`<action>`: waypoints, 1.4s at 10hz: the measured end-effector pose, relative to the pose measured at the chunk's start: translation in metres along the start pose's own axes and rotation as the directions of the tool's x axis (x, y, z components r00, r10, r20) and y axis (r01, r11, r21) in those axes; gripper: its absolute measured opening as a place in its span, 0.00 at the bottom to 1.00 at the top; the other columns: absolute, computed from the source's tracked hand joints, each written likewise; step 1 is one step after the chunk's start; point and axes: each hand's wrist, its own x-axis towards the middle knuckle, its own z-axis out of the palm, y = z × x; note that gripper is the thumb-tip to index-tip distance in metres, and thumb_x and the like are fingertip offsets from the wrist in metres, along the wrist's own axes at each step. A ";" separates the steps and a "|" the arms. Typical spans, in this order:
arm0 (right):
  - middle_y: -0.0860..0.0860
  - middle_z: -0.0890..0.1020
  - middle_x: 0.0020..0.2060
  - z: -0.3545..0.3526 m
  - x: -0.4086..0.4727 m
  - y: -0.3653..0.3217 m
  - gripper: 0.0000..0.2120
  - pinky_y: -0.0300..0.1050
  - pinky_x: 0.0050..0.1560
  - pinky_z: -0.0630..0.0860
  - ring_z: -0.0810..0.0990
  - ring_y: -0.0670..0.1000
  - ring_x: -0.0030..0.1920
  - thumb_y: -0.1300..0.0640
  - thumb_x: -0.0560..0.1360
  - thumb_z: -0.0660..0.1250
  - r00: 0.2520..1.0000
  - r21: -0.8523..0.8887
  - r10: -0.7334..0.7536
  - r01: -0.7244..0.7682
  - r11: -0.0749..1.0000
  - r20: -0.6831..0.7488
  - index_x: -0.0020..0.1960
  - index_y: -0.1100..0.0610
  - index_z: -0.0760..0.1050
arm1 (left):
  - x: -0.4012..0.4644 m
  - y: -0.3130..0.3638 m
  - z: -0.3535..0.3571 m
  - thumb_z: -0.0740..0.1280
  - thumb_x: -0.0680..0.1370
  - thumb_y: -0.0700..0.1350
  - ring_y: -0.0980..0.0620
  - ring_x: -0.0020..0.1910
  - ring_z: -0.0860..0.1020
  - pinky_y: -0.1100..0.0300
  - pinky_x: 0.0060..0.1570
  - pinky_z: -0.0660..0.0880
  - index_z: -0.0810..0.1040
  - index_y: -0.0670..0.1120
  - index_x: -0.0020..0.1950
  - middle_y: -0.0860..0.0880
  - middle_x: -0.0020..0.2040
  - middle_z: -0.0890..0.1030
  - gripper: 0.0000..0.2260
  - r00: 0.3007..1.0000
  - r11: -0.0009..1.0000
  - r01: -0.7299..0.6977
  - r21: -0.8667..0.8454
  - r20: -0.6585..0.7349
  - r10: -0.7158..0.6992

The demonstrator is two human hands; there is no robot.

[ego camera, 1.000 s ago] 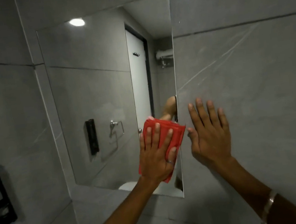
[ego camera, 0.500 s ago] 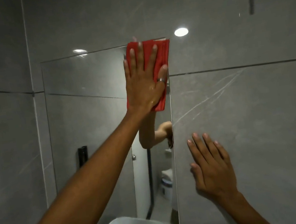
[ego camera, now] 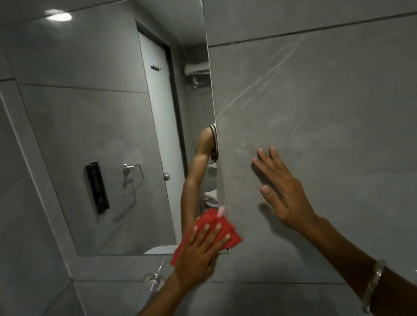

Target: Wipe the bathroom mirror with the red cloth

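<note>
Mirror (ego camera: 106, 118), bottom-right corner: our left hand (ego camera: 201, 249) presses the red cloth (ego camera: 204, 218) flat-fingered, right hand (ego camera: 283, 193) flat on wall (ego camera: 342, 119); next we'd probably sweep left.

left hand (ego camera: 199, 251) flat, fingers spread | right hand (ego camera: 283, 190) flat, raised

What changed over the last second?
The left hand slid the red cloth up to the top right corner of the mirror, then back down to its bottom right corner, pressing it flat throughout. The right hand stayed flat on the wall beside the mirror.
</note>
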 end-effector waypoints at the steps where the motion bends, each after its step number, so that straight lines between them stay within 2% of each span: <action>1: 0.54 0.66 0.81 0.002 -0.043 0.000 0.32 0.57 0.83 0.60 0.58 0.55 0.85 0.39 0.83 0.55 0.983 0.037 0.135 -0.141 0.989 0.127 0.80 0.56 0.62 | -0.022 0.009 0.002 0.69 0.74 0.40 0.45 0.85 0.41 0.45 0.82 0.44 0.56 0.48 0.85 0.46 0.86 0.51 0.41 0.993 0.999 -0.032 -0.040 0.116 0.037; 2: 0.55 0.74 0.76 0.018 -0.097 -0.006 0.31 0.58 0.80 0.67 0.68 0.54 0.80 0.41 0.82 0.56 0.935 0.034 0.307 -0.318 0.947 0.179 0.77 0.59 0.71 | -0.036 0.035 -0.009 0.68 0.77 0.36 0.50 0.85 0.40 0.48 0.82 0.43 0.67 0.41 0.80 0.49 0.86 0.52 0.30 0.981 0.941 0.125 -0.314 0.178 -0.071; 3: 0.56 0.84 0.65 0.045 -0.156 -0.017 0.17 0.57 0.72 0.76 0.81 0.55 0.69 0.51 0.83 0.65 0.859 0.183 0.496 -0.512 0.839 0.130 0.66 0.59 0.82 | -0.041 0.083 -0.032 0.60 0.79 0.34 0.56 0.84 0.53 0.61 0.82 0.53 0.62 0.42 0.80 0.50 0.83 0.58 0.28 0.809 0.461 0.573 -0.678 0.376 -0.452; 4: 0.55 0.83 0.66 0.068 -0.201 -0.041 0.12 0.50 0.66 0.78 0.81 0.58 0.68 0.60 0.83 0.68 0.549 0.361 0.798 -0.817 0.450 0.247 0.64 0.50 0.78 | -0.033 0.129 -0.057 0.65 0.76 0.41 0.51 0.72 0.77 0.65 0.67 0.74 0.71 0.55 0.75 0.52 0.75 0.75 0.28 0.334 -0.455 0.618 -0.641 0.738 -0.586; 5: 0.53 0.87 0.60 0.080 -0.234 -0.059 0.19 0.49 0.48 0.84 0.87 0.56 0.56 0.42 0.83 0.63 0.101 0.369 0.722 -0.902 -0.224 0.685 0.66 0.51 0.80 | -0.031 0.162 -0.065 0.73 0.75 0.44 0.45 0.59 0.85 0.50 0.57 0.82 0.78 0.45 0.72 0.43 0.64 0.85 0.25 0.316 -0.915 0.268 -0.302 0.925 -0.213; 6: 0.58 0.85 0.65 0.076 -0.271 -0.064 0.26 0.58 0.50 0.86 0.87 0.59 0.60 0.43 0.80 0.69 0.060 0.377 0.497 -0.731 -0.568 0.866 0.71 0.59 0.79 | -0.037 0.191 -0.065 0.85 0.62 0.49 0.42 0.53 0.86 0.48 0.55 0.83 0.82 0.39 0.65 0.39 0.57 0.86 0.34 0.239 -0.962 0.234 -0.138 0.968 -0.081; 7: 0.60 0.84 0.65 0.068 -0.300 -0.055 0.35 0.61 0.43 0.86 0.87 0.61 0.58 0.57 0.71 0.77 0.018 0.304 0.494 -0.807 -0.506 0.869 0.76 0.61 0.72 | -0.045 0.206 -0.046 0.76 0.69 0.40 0.41 0.52 0.86 0.47 0.55 0.83 0.77 0.37 0.70 0.39 0.55 0.86 0.29 0.130 -0.941 0.328 -0.082 0.991 -0.041; 8: 0.56 0.85 0.61 0.069 -0.342 -0.037 0.28 0.59 0.44 0.88 0.84 0.63 0.62 0.71 0.77 0.70 -0.082 0.237 0.615 -0.876 -0.419 0.785 0.76 0.60 0.71 | -0.063 0.220 -0.017 0.66 0.73 0.29 0.38 0.52 0.84 0.46 0.54 0.83 0.74 0.37 0.73 0.35 0.59 0.83 0.27 0.018 -0.834 0.552 0.009 1.000 0.023; 9: 0.51 0.84 0.53 0.075 -0.390 -0.009 0.29 0.41 0.44 0.87 0.86 0.54 0.55 0.75 0.77 0.67 -0.099 0.160 0.689 -0.940 -0.302 0.718 0.76 0.62 0.69 | -0.088 0.249 0.028 0.61 0.72 0.22 0.38 0.58 0.80 0.48 0.56 0.80 0.76 0.40 0.69 0.36 0.60 0.82 0.28 -0.123 -0.703 0.703 0.114 0.992 0.038; 10: 0.53 0.83 0.57 0.087 -0.434 0.016 0.30 0.43 0.54 0.84 0.83 0.51 0.54 0.74 0.78 0.68 -0.159 0.050 0.712 -0.963 -0.264 0.684 0.78 0.64 0.66 | -0.109 0.279 0.070 0.59 0.71 0.21 0.40 0.56 0.79 0.48 0.55 0.78 0.80 0.46 0.57 0.40 0.53 0.82 0.25 -0.240 -0.652 0.716 0.249 0.965 0.104; 11: 0.60 0.78 0.70 0.108 -0.477 0.034 0.32 0.58 0.71 0.76 0.79 0.60 0.68 0.68 0.79 0.69 -0.272 -0.115 0.714 -0.958 -0.261 0.645 0.81 0.61 0.64 | -0.131 0.310 0.098 0.62 0.76 0.25 0.41 0.61 0.79 0.48 0.61 0.77 0.76 0.46 0.69 0.41 0.61 0.80 0.25 -0.354 -0.555 0.750 0.358 0.928 0.120; 12: 0.61 0.79 0.70 0.115 -0.505 0.027 0.29 0.53 0.67 0.76 0.79 0.62 0.69 0.59 0.80 0.69 -0.382 -0.408 0.731 -0.900 -0.155 0.566 0.79 0.60 0.67 | -0.153 0.331 0.097 0.64 0.82 0.35 0.40 0.72 0.75 0.53 0.65 0.75 0.69 0.45 0.77 0.43 0.71 0.76 0.23 -0.384 -0.348 0.860 0.372 0.923 0.036; 13: 0.60 0.79 0.70 0.117 -0.487 0.010 0.27 0.48 0.64 0.76 0.79 0.62 0.70 0.57 0.81 0.67 -0.232 -0.365 0.811 -0.931 -0.025 0.537 0.79 0.59 0.67 | -0.146 0.323 0.069 0.63 0.85 0.43 0.48 0.76 0.71 0.59 0.74 0.69 0.69 0.44 0.79 0.45 0.77 0.73 0.21 -0.125 -0.229 0.969 0.097 0.986 -0.114; 14: 0.59 0.61 0.84 0.113 -0.440 -0.009 0.31 0.54 0.85 0.58 0.56 0.59 0.85 0.50 0.84 0.58 0.163 -0.352 0.877 -0.871 0.343 0.451 0.84 0.58 0.58 | -0.123 0.289 0.019 0.63 0.86 0.47 0.57 0.83 0.56 0.74 0.76 0.56 0.67 0.47 0.80 0.50 0.82 0.64 0.22 0.317 0.082 0.947 -0.312 0.852 -0.417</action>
